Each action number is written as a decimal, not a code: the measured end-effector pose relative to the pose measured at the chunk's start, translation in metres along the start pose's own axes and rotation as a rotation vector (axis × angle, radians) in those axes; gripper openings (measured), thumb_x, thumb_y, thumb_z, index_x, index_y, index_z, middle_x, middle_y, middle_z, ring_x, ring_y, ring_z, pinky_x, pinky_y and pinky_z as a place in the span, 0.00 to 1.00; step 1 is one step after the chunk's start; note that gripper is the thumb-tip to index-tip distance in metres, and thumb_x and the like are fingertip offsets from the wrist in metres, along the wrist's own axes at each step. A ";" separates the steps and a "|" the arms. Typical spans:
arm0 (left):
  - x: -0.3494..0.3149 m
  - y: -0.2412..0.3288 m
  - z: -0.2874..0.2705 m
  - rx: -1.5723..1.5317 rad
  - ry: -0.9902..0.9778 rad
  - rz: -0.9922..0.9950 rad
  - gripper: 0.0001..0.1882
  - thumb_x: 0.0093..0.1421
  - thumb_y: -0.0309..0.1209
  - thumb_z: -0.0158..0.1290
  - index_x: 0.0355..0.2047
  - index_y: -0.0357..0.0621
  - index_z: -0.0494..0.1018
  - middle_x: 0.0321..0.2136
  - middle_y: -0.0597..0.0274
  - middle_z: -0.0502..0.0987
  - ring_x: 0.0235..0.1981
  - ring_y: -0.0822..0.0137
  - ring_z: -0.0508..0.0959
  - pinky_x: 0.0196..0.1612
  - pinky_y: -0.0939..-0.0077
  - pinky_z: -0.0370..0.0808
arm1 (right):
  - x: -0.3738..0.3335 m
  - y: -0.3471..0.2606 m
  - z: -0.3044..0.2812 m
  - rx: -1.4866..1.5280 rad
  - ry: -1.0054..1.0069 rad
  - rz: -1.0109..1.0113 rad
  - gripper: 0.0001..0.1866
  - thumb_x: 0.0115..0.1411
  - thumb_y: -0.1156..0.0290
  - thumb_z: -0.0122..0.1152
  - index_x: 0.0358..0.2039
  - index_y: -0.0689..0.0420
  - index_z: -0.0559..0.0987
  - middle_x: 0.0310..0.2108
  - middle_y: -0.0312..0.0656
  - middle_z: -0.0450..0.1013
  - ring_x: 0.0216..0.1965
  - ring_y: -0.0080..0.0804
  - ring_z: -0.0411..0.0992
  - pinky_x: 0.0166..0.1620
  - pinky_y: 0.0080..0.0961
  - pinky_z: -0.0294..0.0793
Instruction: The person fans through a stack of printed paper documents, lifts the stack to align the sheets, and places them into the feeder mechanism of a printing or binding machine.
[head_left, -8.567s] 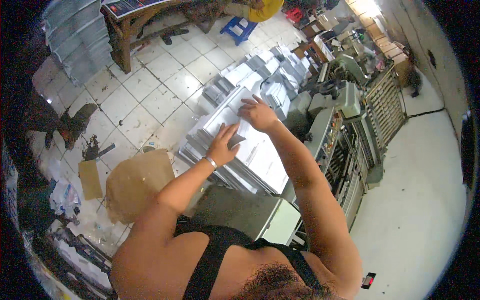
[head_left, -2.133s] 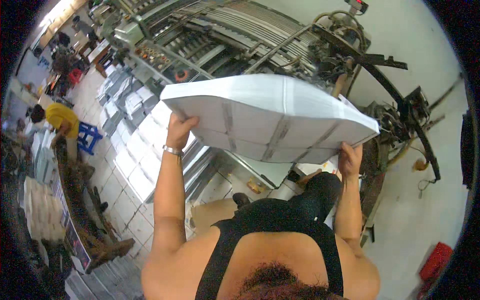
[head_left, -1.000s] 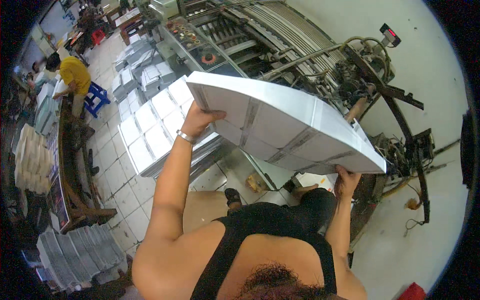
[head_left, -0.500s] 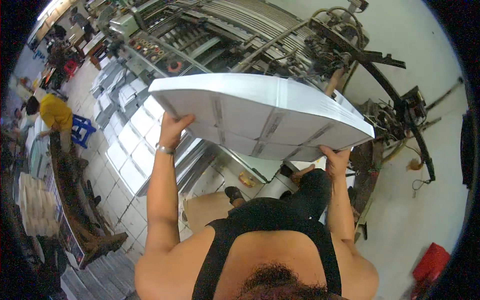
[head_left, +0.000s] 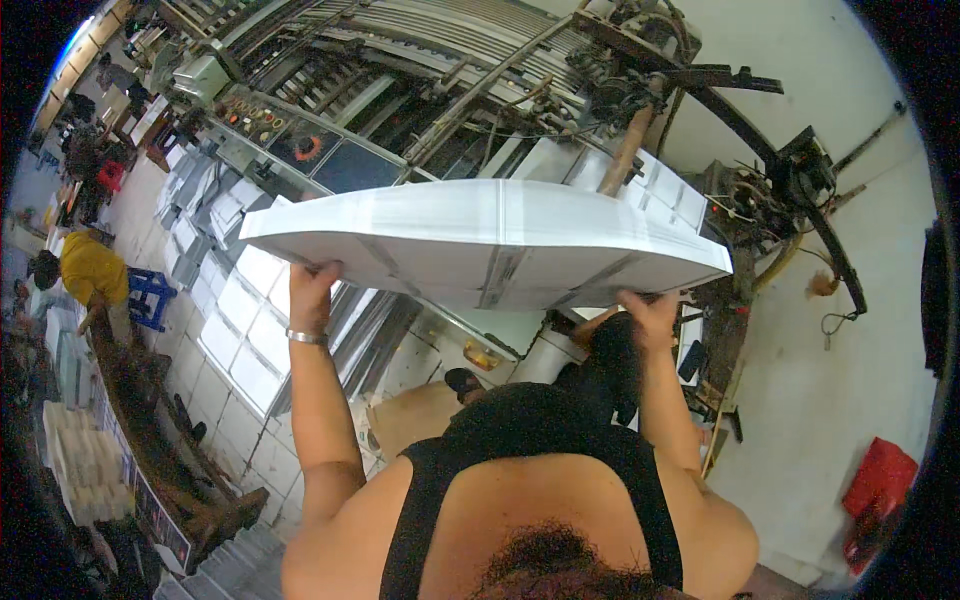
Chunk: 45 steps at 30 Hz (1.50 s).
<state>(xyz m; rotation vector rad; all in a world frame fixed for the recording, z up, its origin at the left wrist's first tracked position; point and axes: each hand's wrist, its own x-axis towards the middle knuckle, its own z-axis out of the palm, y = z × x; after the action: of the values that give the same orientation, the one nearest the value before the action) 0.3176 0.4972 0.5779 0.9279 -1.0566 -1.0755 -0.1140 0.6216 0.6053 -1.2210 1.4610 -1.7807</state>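
Holding one big stack of paper sheets [head_left: 490, 240] up at chest height, we keep its long axis running left to right across the view, the broad face nearly level and the right end dipping slightly. Our left hand [head_left: 312, 292] grips the left near edge, fingers curled up under and around it, a metal bracelet [head_left: 306, 337] on that wrist. Our right hand [head_left: 645, 315] clasps the right near edge the same way, fingers closed on the paper. Behind the stack stands one large printing machine [head_left: 450, 70]. Far left, one person in a yellow shirt [head_left: 90, 268] bends beside a blue stool [head_left: 150, 298].
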 end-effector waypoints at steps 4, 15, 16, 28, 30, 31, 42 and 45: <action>0.002 0.015 0.008 0.103 -0.010 -0.084 0.30 0.43 0.19 0.55 0.50 0.36 0.64 0.43 0.59 0.72 0.46 0.62 0.72 0.50 0.67 0.68 | 0.005 -0.001 -0.002 0.045 -0.068 0.272 0.27 0.39 0.84 0.65 0.44 0.64 0.70 0.39 0.42 0.72 0.41 0.33 0.70 0.46 0.30 0.70; 0.020 0.011 0.010 0.091 -0.067 -0.069 0.22 0.46 0.22 0.60 0.43 0.33 0.70 0.36 0.59 0.77 0.35 0.66 0.77 0.40 0.73 0.74 | 0.023 0.026 0.003 0.075 -0.006 -0.031 0.31 0.37 0.79 0.72 0.44 0.63 0.72 0.40 0.43 0.73 0.41 0.36 0.71 0.45 0.30 0.72; 0.017 0.020 0.004 0.143 -0.037 -0.081 0.22 0.46 0.22 0.60 0.43 0.33 0.70 0.35 0.58 0.77 0.34 0.66 0.77 0.39 0.73 0.74 | 0.024 0.027 0.005 0.100 -0.013 0.033 0.30 0.37 0.80 0.72 0.44 0.63 0.72 0.41 0.44 0.72 0.41 0.36 0.71 0.45 0.30 0.71; 0.006 0.022 0.013 0.102 -0.259 0.057 0.23 0.49 0.32 0.64 0.44 0.38 0.72 0.39 0.61 0.78 0.41 0.71 0.75 0.47 0.74 0.71 | 0.086 0.132 -0.088 -0.599 -0.071 -0.270 0.19 0.55 0.65 0.61 0.38 0.71 0.74 0.40 0.52 0.73 0.37 0.42 0.70 0.43 0.38 0.69; 0.002 0.024 0.006 0.020 -0.264 0.074 0.23 0.49 0.32 0.64 0.44 0.38 0.72 0.39 0.61 0.78 0.41 0.71 0.75 0.47 0.74 0.71 | 0.084 0.125 -0.067 -0.584 -0.079 -0.173 0.20 0.54 0.67 0.62 0.41 0.70 0.73 0.42 0.52 0.71 0.39 0.42 0.70 0.45 0.38 0.69; 0.001 0.028 0.005 0.000 -0.274 0.089 0.23 0.50 0.32 0.64 0.44 0.38 0.72 0.40 0.61 0.78 0.41 0.71 0.75 0.48 0.74 0.71 | 0.083 0.122 -0.062 -0.587 -0.079 -0.130 0.21 0.54 0.67 0.63 0.42 0.70 0.72 0.43 0.52 0.71 0.40 0.42 0.69 0.46 0.38 0.68; -0.048 0.028 0.009 0.326 0.188 0.246 0.26 0.58 0.31 0.53 0.57 0.38 0.63 0.50 0.55 0.72 0.48 0.70 0.72 0.52 0.73 0.67 | 0.010 0.016 0.000 -0.403 0.004 -0.143 0.25 0.59 0.68 0.56 0.51 0.74 0.65 0.53 0.59 0.64 0.50 0.46 0.64 0.57 0.37 0.60; -0.051 0.019 0.000 0.344 0.193 0.181 0.23 0.61 0.30 0.49 0.55 0.34 0.63 0.47 0.57 0.74 0.45 0.71 0.72 0.50 0.75 0.68 | -0.002 0.015 0.001 -0.337 -0.016 -0.042 0.22 0.61 0.69 0.54 0.50 0.73 0.65 0.50 0.56 0.65 0.49 0.42 0.64 0.55 0.32 0.61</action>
<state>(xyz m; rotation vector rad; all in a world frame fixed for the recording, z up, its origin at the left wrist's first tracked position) 0.3146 0.5508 0.5853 1.1598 -1.1590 -0.6504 -0.1149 0.6186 0.5906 -1.4338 1.7896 -1.5890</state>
